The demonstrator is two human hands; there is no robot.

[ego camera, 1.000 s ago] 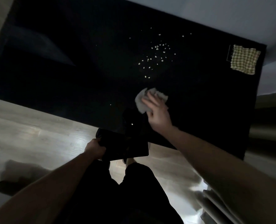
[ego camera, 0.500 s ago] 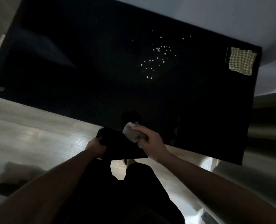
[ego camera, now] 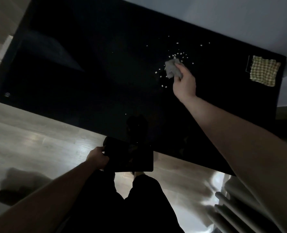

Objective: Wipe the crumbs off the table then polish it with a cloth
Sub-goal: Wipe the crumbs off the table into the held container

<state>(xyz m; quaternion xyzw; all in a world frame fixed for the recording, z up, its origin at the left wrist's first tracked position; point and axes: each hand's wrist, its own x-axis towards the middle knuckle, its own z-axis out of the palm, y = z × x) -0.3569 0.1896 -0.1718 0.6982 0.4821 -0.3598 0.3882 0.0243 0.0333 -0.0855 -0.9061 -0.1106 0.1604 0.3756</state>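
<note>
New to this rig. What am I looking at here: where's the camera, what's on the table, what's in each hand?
There is no robot: a person works with bare hands, and one wide-angle camera worn on the head looks down at them. The glossy black table carries a scatter of pale crumbs and, at its far right corner, a yellow checked cloth. The right hand grips a crumpled grey wipe at the crumb patch. The left hand holds a flat dark tray-like thing at the table's near edge; the light is too dim to tell exactly what it is.
</note>
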